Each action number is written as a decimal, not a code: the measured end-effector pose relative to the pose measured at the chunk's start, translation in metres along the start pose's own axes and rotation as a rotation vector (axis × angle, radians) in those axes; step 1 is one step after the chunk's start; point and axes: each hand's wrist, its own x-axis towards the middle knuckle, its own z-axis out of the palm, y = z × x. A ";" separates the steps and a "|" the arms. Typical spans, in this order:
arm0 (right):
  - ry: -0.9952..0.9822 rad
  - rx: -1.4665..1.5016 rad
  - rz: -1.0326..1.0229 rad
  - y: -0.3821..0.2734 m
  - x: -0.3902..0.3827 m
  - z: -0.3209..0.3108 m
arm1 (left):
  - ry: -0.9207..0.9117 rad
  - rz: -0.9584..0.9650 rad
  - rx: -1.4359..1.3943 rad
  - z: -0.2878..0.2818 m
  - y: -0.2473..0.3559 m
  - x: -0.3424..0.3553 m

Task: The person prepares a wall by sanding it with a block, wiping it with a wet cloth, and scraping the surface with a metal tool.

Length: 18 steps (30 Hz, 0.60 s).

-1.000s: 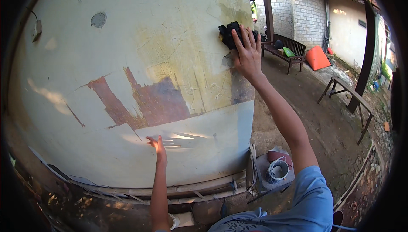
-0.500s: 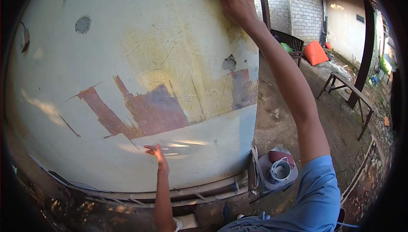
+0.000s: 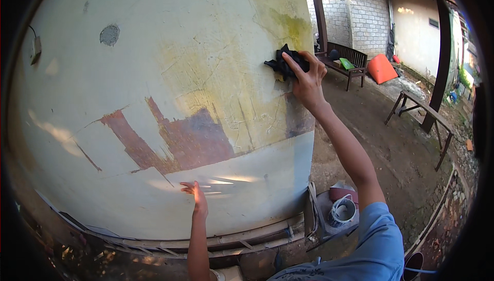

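At the right side of a pale wall point(image 3: 103, 75), my right hand point(image 3: 309, 80) grips a crumpled black cloth point(image 3: 280, 66) against the surface. The wall there is stained yellow-green and scratched; lower down are patches of exposed reddish brown point(image 3: 195, 137). My left hand point(image 3: 196, 193) is open, fingers apart, at the lower wall with its shadow beside it; whether it touches the surface I cannot tell. It holds nothing.
Below right, a bucket point(image 3: 342, 211) sits on a low stand point(image 3: 324, 214). Bamboo lengths point(image 3: 216, 241) lie along the wall's foot. Beyond the corner are a wooden bench point(image 3: 352, 54), a red object point(image 3: 382, 70), a narrow trestle point(image 3: 427, 107) and a dark post point(image 3: 440, 49).
My right hand and the cloth went up toward the wall's top, then came back down to slightly lower than a second ago. My left hand stayed low on the wall, fingers apart.
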 end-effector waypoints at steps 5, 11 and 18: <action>0.071 -0.042 -0.158 -0.009 0.105 0.010 | -0.074 0.001 -0.253 0.001 -0.003 -0.002; 0.190 -0.121 -0.131 -0.017 0.265 0.009 | -0.180 0.011 -0.585 0.001 -0.068 0.036; 0.280 -0.107 -0.089 -0.027 0.316 0.025 | -0.337 -0.277 -2.384 0.007 -0.095 0.043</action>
